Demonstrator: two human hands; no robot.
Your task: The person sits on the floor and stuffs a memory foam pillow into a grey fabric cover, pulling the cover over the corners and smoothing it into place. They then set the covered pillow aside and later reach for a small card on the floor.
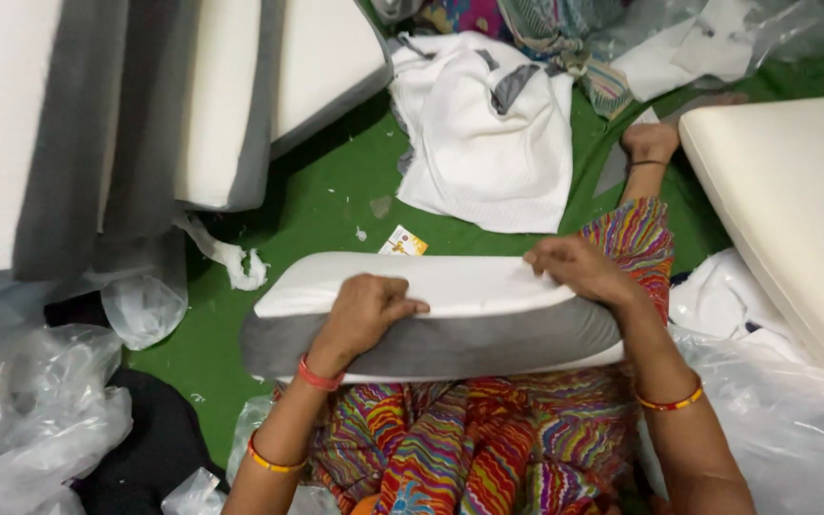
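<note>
We hold the pillow (431,319) across our lap, left hand (364,315) and right hand (579,269) both pinching its white-and-grey cover, which seems nearly on, though the near edge stays hidden.

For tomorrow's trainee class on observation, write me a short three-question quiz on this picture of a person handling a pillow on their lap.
1. True or false: both hands rest on the white and grey pillow.
2. What colour is the floor? A) green B) blue C) brown
3. Fill in: the stacked pillows stand at the upper ____ of the picture.

Key
1. True: the left hand presses its top near the front edge, and the right hand grips its far right edge.
2. A
3. left
</note>
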